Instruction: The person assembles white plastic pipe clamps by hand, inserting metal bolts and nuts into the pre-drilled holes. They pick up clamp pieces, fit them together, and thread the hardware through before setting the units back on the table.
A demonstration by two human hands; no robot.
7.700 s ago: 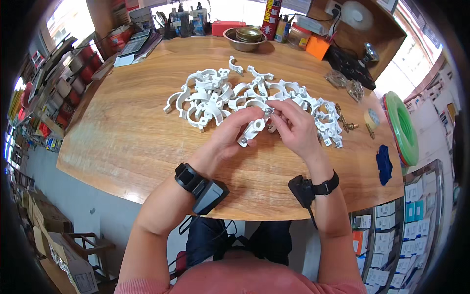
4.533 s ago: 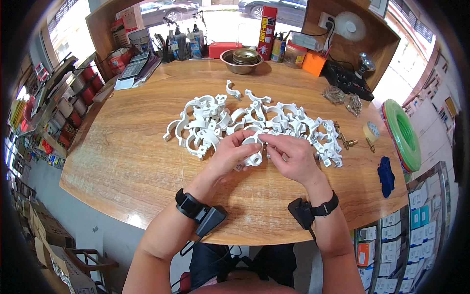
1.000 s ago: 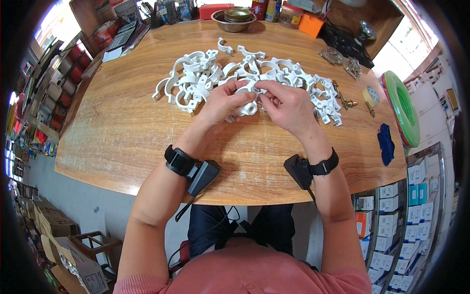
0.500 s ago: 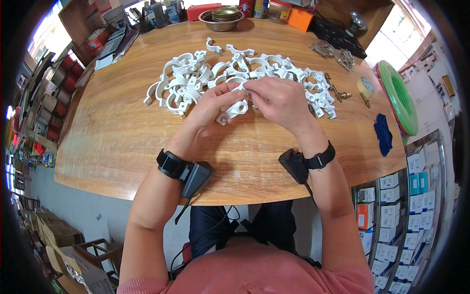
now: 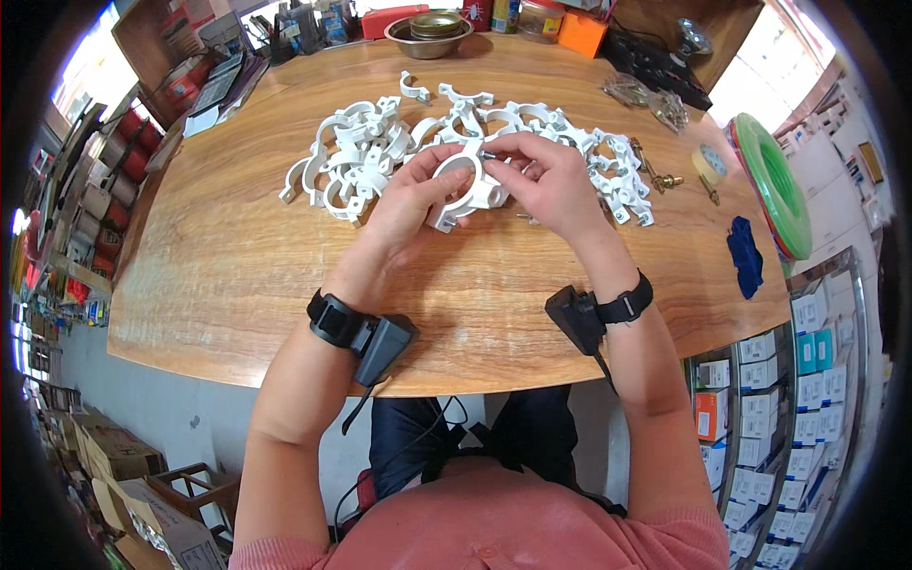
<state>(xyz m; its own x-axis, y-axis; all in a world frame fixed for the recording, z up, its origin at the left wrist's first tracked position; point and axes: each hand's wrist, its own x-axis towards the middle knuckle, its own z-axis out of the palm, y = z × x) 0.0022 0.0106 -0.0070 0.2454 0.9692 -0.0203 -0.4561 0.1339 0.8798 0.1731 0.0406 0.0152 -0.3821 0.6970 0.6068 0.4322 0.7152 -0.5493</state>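
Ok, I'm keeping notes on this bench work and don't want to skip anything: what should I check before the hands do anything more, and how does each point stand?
1. Clamp held: ok, the left hand grips its ring.
2. Right hand free: not ok, its fingertips are at the upper screw.
3. Upper screw tight: cannot tell.
4. Lower screw present: ok, it shows at the clamp's near end.
5. Cloth out of the way: ok, it lies well to the right of both hands.
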